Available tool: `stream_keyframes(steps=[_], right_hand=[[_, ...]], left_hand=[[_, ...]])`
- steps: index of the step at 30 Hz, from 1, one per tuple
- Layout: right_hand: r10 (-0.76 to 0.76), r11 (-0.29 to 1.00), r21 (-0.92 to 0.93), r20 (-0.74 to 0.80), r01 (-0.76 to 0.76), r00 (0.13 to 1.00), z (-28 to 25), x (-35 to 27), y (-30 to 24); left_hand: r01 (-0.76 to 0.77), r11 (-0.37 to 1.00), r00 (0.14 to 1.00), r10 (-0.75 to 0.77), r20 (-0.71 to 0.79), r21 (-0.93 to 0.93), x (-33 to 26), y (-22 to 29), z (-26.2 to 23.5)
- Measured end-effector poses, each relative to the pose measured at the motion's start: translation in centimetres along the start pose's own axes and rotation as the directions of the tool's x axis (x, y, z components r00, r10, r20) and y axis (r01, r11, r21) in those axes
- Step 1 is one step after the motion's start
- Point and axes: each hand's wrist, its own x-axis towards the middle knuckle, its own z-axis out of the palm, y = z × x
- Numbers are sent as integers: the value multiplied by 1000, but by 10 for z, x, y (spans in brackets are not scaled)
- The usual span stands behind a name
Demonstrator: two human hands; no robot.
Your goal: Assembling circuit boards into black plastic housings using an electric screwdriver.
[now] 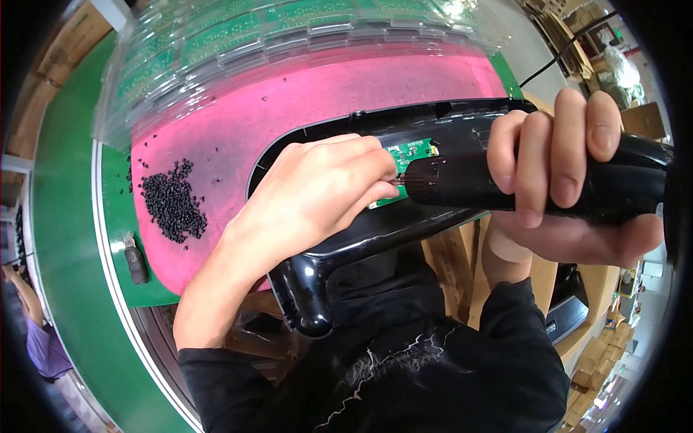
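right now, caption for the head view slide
Right hand aims electric screwdriver at green circuit board; left hand steadies black housing.

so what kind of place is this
Likely an electronics assembly line: clear trays of green circuit boards, a pile of small black screws on a pink mat, and an electric screwdriver in the right hand.

A green desk carries a pink mat and clear stacked trays, with cardboard boxes crowding the floor on the right.
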Motion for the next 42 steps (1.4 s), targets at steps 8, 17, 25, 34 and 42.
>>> stream_keyframes(steps=[8,17,25,34,42], right_hand=[[-164,971,157,-96,178,982,-2,-11,-2],[74,995,-78,89,-67,993,-32,-16,-34],[81,996,-37,33,-79,996,-45,-20,-20],[96,995,37,-11,-95,995,-53,-25,-7],[92,994,73,-67,-87,993,-54,-34,-4]], left_hand=[[-5,976,1000,3,-12,-219,1,-2,1],[34,975,988,-66,-137,-222,-4,-15,-4],[-23,948,921,-104,-377,-317,-4,-23,0],[158,981,902,-190,-388,-114,-4,-17,-4],[314,947,920,-286,-268,69,3,-13,-10]])
